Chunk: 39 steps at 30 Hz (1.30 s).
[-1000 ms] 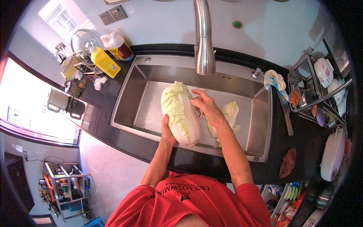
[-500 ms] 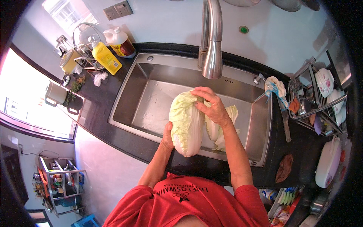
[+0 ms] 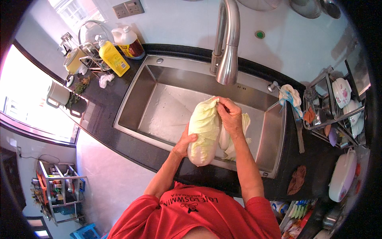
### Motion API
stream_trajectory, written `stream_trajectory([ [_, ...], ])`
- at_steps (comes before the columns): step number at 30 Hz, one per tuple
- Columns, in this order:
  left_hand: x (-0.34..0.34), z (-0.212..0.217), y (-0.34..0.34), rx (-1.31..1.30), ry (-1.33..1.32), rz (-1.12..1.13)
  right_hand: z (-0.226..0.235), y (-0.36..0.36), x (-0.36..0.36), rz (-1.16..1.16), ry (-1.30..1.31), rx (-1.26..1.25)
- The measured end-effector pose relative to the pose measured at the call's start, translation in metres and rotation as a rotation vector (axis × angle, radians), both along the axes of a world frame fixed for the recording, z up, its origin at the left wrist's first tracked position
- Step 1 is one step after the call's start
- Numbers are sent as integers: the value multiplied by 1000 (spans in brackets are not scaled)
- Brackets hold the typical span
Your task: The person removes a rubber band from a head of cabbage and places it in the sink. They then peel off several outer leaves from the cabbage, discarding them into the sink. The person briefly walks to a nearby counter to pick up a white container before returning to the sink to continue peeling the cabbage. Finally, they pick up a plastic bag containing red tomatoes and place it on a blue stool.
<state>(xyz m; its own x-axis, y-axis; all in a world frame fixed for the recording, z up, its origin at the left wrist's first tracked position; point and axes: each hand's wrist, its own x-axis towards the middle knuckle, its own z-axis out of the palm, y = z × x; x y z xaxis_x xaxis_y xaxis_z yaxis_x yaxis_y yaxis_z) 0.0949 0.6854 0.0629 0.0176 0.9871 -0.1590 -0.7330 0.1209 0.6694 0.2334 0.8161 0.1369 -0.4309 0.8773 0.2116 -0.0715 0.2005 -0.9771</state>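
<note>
Dark tabletop (image 3: 104,104) runs around a steel sink (image 3: 167,104) in the middle of the frame, with a curved tap (image 3: 227,47) hanging over the basin. Over that basin, a little right of centre, a person holds a pale green napa cabbage (image 3: 203,131), so drips and scraps fall into the sink. The left hand (image 3: 184,144) cups its lower end from underneath, taking the weight. The right hand (image 3: 230,115) closes on the leaf tips at the top, gripping an outer leaf. Loose cabbage leaves (image 3: 234,137) lie in the basin just behind. A yellow soap bottle (image 3: 113,59) stands at upper left; a dish rack (image 3: 338,107) sits at right.
</note>
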Motion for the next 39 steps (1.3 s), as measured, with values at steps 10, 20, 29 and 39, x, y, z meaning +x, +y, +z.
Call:
stream_trajectory([
  [10, 29, 28, -1, -44, 562, 337, 0, -37, 2, 35, 410, -303],
  [20, 11, -20, 4, -118, -230, 8, -8, -20, 36, 137, 589, -488],
  [29, 19, -34, 7, -102, -159, -17, 41, -11, 37, 177, 246, -301],
  [39, 22, -43, 3, -221, -272, 215, 16, -8, 50, 376, 707, -544],
])
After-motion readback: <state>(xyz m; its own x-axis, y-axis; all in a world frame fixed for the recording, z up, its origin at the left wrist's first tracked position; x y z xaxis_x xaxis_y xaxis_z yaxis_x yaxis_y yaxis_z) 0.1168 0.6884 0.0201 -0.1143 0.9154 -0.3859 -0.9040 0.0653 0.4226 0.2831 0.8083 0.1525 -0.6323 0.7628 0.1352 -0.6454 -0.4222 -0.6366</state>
